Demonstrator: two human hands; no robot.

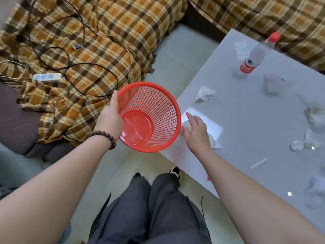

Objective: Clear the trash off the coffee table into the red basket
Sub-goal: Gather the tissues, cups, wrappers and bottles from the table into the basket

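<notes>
The red basket (149,117) is held off the near-left corner of the coffee table (246,110), its rim just beside the table edge. It is tilted, with its mouth toward the camera and its solid bottom away and down, so its long axis runs from the rim down toward the floor. The left hand (110,118) grips it by the rim on the side away from the table, thumb along the outer wall, fingers wrapped around the mesh.

Just beside the basket, on the table, the right hand (197,131) lies palm down, fingers spread and loosely open, over a flat white sheet (209,124). A small white wad (186,125) sits under its fingertips, touching them; a crumpled tissue (213,142) pokes out by the wrist. Whether the hand actually grips anything cannot be told.

Farther from the basket, another crumpled tissue (204,94) lies near the table's left edge. Beyond it stands a plastic bottle (255,55) with a red cap. More tissue scraps (302,144) and a white straw (258,163) are scattered toward the table's right side.
</notes>
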